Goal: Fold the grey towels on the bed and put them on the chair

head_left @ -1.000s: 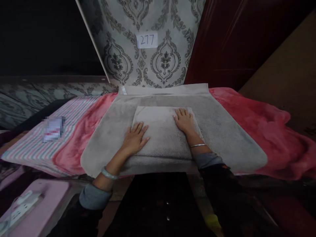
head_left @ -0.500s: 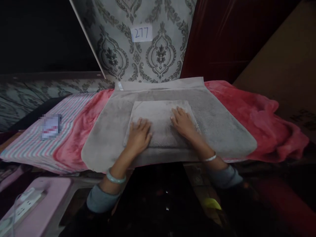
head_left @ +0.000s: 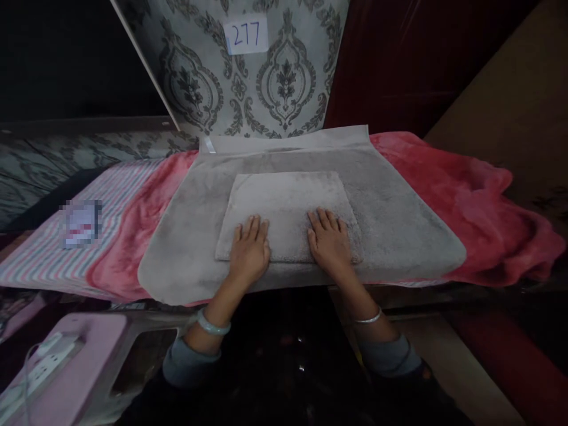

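A light grey folded cloth point(head_left: 288, 198) lies flat on a larger grey plush mat point(head_left: 399, 225). On the cloth's front left part rests my left hand point(head_left: 250, 251), palm down, fingers spread, with a pale bangle at the wrist. My right hand point(head_left: 329, 241) lies open on its front right part, fingers apart, a thin silver bangle on that wrist. Neither hand grips anything. The mat's far edge stands up a little against the patterned wall.
Under the mat are a red blanket point(head_left: 479, 225) and a striped sheet point(head_left: 53, 254), with a small blurred packet point(head_left: 82, 225) on the left. A power strip point(head_left: 44, 367) sits on a pink board point(head_left: 93, 349) at lower left. A dark screen point(head_left: 75, 65) is upper left.
My right hand has slid toward me on the cloth, to its front right part. My left hand has stayed near the front left. The camera view has tilted slightly down.
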`<state>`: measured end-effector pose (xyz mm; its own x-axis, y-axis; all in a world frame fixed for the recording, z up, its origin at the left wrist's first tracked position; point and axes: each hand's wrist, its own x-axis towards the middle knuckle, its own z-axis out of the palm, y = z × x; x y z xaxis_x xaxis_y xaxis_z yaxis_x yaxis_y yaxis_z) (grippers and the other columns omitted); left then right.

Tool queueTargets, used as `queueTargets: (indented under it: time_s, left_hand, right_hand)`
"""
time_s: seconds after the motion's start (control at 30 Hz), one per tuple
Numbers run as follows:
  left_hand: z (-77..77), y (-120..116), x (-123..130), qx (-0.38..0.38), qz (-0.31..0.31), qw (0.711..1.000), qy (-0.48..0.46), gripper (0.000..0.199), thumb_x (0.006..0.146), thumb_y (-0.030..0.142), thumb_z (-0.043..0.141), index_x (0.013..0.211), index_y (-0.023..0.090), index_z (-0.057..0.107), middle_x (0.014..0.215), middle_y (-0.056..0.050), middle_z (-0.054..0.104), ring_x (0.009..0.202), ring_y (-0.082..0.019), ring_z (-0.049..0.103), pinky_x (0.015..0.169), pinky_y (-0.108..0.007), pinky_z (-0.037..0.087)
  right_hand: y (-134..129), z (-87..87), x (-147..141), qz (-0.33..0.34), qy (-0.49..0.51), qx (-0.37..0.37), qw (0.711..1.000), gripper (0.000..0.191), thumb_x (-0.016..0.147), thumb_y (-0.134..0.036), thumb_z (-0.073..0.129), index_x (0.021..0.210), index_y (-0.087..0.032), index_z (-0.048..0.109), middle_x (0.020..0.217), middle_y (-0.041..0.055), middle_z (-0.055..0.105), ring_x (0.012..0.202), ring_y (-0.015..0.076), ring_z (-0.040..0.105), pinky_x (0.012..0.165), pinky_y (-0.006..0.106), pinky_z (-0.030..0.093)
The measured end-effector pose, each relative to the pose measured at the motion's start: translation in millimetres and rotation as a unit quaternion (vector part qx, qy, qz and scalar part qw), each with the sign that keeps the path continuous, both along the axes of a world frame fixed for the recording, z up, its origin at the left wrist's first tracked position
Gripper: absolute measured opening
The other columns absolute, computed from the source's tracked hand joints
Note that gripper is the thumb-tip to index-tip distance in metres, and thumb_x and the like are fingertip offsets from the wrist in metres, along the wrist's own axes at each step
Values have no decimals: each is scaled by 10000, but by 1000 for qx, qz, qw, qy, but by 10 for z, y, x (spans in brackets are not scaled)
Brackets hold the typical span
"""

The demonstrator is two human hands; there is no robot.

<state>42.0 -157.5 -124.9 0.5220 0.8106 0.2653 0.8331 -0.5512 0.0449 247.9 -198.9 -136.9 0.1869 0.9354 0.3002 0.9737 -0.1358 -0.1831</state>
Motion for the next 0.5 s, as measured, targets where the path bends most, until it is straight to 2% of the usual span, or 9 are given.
queueTargets:
  time_s: [0.13,0.23,0.33,0.43,0.5]
  left_hand:
    - [-43,99,-369,19,43,999,-22,575,930,202,355,1482,69,448,1580,-189,369,1480,-325,324,1186,-574,266]
    - [-133,177,-575,15,69,994,-87,578,914,191,371,1477,98,463,1575,-174,390,1455,-321,370,1159,-541,339]
    - [-228,261,-717,-9,70,984,-165,586,906,202,388,1483,131,464,1523,-152,477,1409,-299,442,1167,-513,349]
    - [-249,369,-797,-63,75,963,-251,597,883,255,459,1473,168,487,1449,-120,564,1358,-286,498,1168,-502,353]
    - [-200,469,-817,-113,107,934,-321,608,851,291,537,1449,180,523,1397,-115,607,1327,-294,520,1160,-494,359]
  right_hand:
    - [-9,-35,4,5,-3,24,1000,522,1003,-284,318,1485,-155,471,1557,124,415,1434,308,332,1147,510,249]
    - [-8,-45,3,6,-10,30,1000,513,1002,-284,330,1474,-153,485,1548,128,426,1429,310,341,1142,508,255]
    - [-6,-36,-3,1,-9,27,1000,509,1004,-281,332,1473,-160,487,1549,121,427,1422,311,349,1142,509,254]
    - [-8,-28,-11,-1,-7,27,1000,508,1004,-282,326,1470,-164,492,1547,118,431,1418,315,354,1139,514,259]
    - [-9,-34,-17,-2,-5,30,1000,506,1001,-283,330,1461,-166,504,1545,116,434,1415,315,359,1139,513,262]
